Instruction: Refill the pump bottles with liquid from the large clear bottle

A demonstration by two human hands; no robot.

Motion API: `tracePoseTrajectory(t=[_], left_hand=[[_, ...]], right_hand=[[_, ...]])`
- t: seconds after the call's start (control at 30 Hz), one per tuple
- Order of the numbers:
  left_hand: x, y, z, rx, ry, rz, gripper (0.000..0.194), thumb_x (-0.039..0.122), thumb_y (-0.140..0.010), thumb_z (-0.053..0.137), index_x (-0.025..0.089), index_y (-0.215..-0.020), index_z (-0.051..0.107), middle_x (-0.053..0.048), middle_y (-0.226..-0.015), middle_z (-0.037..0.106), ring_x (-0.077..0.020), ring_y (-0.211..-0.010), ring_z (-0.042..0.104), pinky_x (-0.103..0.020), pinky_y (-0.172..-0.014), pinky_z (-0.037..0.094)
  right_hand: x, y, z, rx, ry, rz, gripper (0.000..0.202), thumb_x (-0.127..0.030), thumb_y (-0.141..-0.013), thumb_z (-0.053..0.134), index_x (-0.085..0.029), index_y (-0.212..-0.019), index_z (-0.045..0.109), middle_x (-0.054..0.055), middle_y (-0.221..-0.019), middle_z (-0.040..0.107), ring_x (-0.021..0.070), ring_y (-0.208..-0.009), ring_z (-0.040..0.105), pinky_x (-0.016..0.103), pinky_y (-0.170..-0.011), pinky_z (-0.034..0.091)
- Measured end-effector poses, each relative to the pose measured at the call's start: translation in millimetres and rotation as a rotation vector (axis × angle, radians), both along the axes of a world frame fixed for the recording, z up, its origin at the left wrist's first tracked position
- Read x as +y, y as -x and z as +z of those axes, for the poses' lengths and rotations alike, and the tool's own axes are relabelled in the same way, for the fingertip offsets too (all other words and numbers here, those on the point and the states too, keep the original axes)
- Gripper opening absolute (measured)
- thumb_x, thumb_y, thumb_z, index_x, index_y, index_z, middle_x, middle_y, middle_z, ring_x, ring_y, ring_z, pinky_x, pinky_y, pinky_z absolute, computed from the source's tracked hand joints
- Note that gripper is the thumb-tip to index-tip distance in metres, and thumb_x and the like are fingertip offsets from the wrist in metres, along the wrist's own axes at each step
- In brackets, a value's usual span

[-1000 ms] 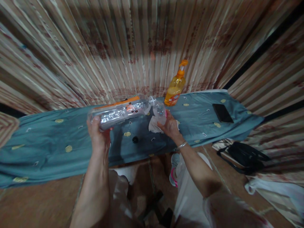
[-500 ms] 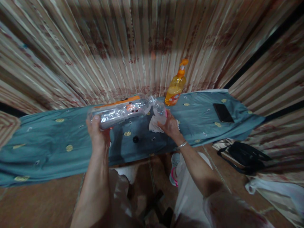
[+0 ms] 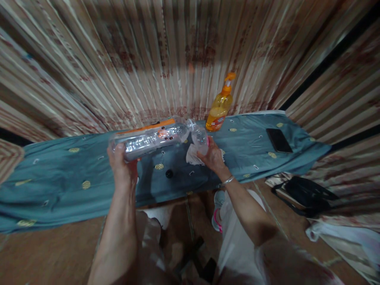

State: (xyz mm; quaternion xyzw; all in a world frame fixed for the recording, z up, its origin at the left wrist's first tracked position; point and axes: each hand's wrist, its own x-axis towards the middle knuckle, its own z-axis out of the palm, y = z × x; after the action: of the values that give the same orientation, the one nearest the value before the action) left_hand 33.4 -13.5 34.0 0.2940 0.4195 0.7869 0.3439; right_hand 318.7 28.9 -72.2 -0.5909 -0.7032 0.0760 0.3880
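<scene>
A large clear plastic bottle [image 3: 148,138] with an orange label lies nearly level in the air, its base gripped by my left hand [image 3: 123,164]. Its mouth meets a small clear container [image 3: 200,136], which my right hand [image 3: 213,156] holds tilted. Some pink shows at the container's edge by my fingers. Below the container is a piece of white tissue or cloth [image 3: 193,155]; whether my right hand holds it, I cannot tell. On the teal cloth [image 3: 101,170] beneath sits a small black cap [image 3: 169,173].
An orange pump bottle [image 3: 218,113] stands at the cloth's back edge. A dark phone [image 3: 279,140] lies to the right. Pleated curtains [image 3: 178,59] hang behind. A black bag [image 3: 308,194] is on the right, below the cloth-covered surface.
</scene>
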Motion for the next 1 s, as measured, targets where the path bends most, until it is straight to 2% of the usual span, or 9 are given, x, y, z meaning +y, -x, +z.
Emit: tracePoseTrajectory(t=[0.1,0.63,0.83,1.0], left_hand=[[0.3,-0.1,0.0,0.0,-0.004,0.0,0.061,0.052,-0.056,0.085,0.023,-0.107,0.067,0.001,-0.092,0.061,-0.0138,-0.074,0.054,-0.02,-0.051,0.034],[-0.1,-1.0,0.0,0.012,-0.018,-0.019,0.064,0.055,-0.055,0.087,0.023,-0.106,0.065,0.001,-0.091,0.059,-0.0144,-0.074,0.053,-0.023,-0.055,0.036],[-0.3,-0.9,-0.3,0.023,-0.023,-0.016,0.061,0.055,-0.055,0.087,0.023,-0.102,0.065,0.0,-0.094,0.06,-0.0156,-0.078,0.054,-0.025,-0.061,0.041],[-0.1,-0.1,-1.2,0.034,-0.028,-0.024,0.061,0.056,-0.056,0.086,0.023,-0.102,0.064,-0.001,-0.094,0.06,-0.0161,-0.078,0.054,-0.025,-0.061,0.041]], right_hand=[[0.2,-0.9,-1.1,-0.001,-0.004,0.004,0.073,-0.031,-0.083,0.073,-0.013,-0.147,0.045,0.025,-0.135,0.069,0.0379,-0.122,0.069,0.061,-0.101,0.059],[0.2,-1.7,-0.3,-0.035,0.031,-0.015,0.077,-0.029,-0.08,0.077,-0.011,-0.147,0.044,0.026,-0.136,0.069,0.0384,-0.124,0.068,0.055,-0.105,0.057],[0.3,-1.4,-1.3,-0.027,0.021,-0.025,0.079,-0.029,-0.08,0.076,-0.01,-0.15,0.042,0.028,-0.139,0.067,0.0401,-0.126,0.068,0.058,-0.107,0.056],[0.3,-2.0,-2.0,-0.015,0.013,-0.015,0.078,-0.028,-0.081,0.076,-0.013,-0.149,0.042,0.025,-0.138,0.068,0.0385,-0.125,0.068,0.058,-0.106,0.057]])
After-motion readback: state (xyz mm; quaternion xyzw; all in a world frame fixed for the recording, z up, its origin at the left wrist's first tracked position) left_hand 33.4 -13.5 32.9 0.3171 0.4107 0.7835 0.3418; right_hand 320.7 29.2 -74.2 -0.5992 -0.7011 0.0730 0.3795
